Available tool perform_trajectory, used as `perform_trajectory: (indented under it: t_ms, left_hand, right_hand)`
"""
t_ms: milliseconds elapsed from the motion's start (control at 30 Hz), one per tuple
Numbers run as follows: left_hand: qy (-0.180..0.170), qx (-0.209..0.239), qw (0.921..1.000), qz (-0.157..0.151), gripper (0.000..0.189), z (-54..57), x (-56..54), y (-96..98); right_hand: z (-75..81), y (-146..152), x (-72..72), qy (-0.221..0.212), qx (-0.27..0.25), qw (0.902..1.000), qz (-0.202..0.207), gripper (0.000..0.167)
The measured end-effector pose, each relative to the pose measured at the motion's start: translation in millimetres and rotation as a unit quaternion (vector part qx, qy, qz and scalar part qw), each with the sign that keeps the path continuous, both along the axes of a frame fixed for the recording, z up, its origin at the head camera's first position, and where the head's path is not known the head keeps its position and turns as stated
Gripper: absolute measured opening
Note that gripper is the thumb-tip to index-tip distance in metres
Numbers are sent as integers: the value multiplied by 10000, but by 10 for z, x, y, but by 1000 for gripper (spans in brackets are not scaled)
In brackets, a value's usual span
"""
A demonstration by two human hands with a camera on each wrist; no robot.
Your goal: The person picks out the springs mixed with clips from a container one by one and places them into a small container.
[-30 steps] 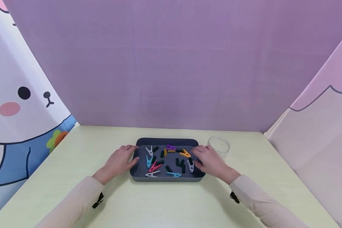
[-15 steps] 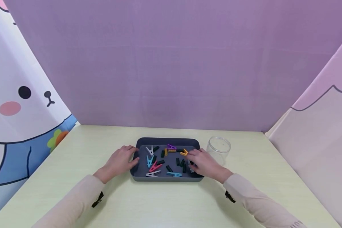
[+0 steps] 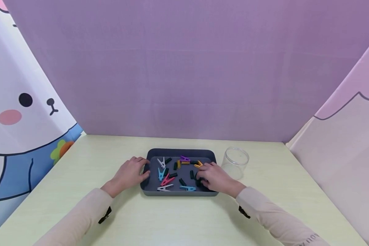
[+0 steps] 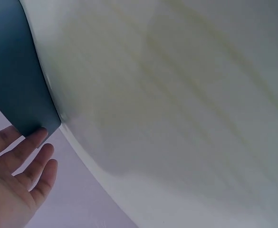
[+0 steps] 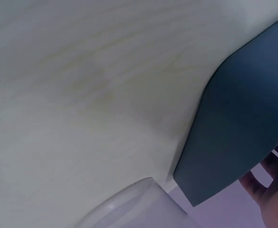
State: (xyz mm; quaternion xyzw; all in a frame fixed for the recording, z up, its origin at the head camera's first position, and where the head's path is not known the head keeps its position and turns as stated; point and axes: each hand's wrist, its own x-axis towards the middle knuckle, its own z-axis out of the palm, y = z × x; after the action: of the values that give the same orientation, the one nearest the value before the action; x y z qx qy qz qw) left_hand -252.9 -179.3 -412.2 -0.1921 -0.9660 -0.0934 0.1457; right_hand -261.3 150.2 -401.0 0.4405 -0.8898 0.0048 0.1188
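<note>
A dark grey tray [image 3: 181,193] holds several plastic clips and small coil-like cylinders, mostly dark, some yellow. My left hand [image 3: 126,174] rests on the tray's left rim; in the left wrist view, relaxed fingers [image 4: 44,183] lie against and below the wall. My right hand [image 3: 216,177] reaches over the right side, fingers bent downward beside dark coils. It covers a light purple clip, and what its fingertips touch is hidden. Toward the left lie a red clip [image 3: 167,179], a blue clip [image 3: 161,174] and a white clip [image 3: 165,188]. A yellow clip [image 3: 198,164] sits behind my right fingers.
A clear round jar [image 3: 235,162] stands on the pale table [image 3: 172,222], right of the tray. A purple cloth [image 3: 184,68] rises behind the table, with printed cloth at both sides.
My right hand has moved left and inward from the tray's right rim, covering the light purple clip. My left hand has stayed at the left rim.
</note>
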Motion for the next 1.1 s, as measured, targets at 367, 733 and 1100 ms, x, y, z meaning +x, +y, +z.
perform_trajectory:
  t_ms: [367, 733, 1100]
  left_hand:
    - [-57, -205, 9997, 88, 39, -15, -19, 4]
    - [4, -253, 9996, 114, 38, -14, -12, 10]
    - [-15, -268, 9995, 151, 38, -9, -2, 15]
  right_hand:
    - [-29, -42, -14, 106, 144, 9998, 19, 13]
    - [-14, -74, -9, 175, 253, 9995, 37, 15]
    - [-8, -84, -16, 406, 474, 9979, 182, 14]
